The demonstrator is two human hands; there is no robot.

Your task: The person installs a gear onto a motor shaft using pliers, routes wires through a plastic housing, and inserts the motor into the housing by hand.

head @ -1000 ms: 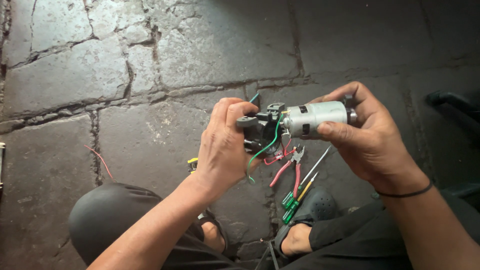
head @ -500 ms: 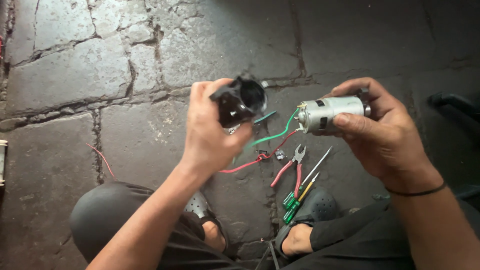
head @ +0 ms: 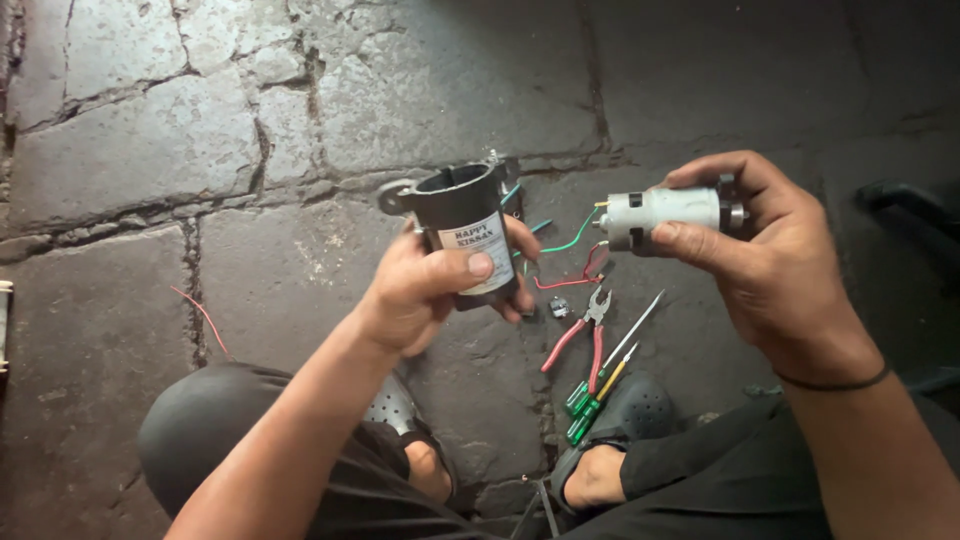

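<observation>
The left hand (head: 430, 290) is wrapped around a black cylindrical housing (head: 465, 225), thumb across its white label, holding it roughly upright with the open mouth tilted up and away. To its right and at about the same height, the right hand (head: 770, 270) pinches a small silver motor (head: 665, 212) between thumb and fingers, its long axis lying sideways so the wired end faces the housing. The two parts are apart, joined only by a green wire (head: 570, 240) and a red wire (head: 575, 280) that sag between them; where those wires end inside the housing is hidden by its wall. Below the gap, on the stone floor (head: 300, 100), lie red-handled pliers (head: 580, 335) and what look like two green-handled screwdrivers (head: 595, 385), though their handles overlap and are hard to separate. A small dark piece (head: 558, 308) beside the pliers is too small to identify.
</observation>
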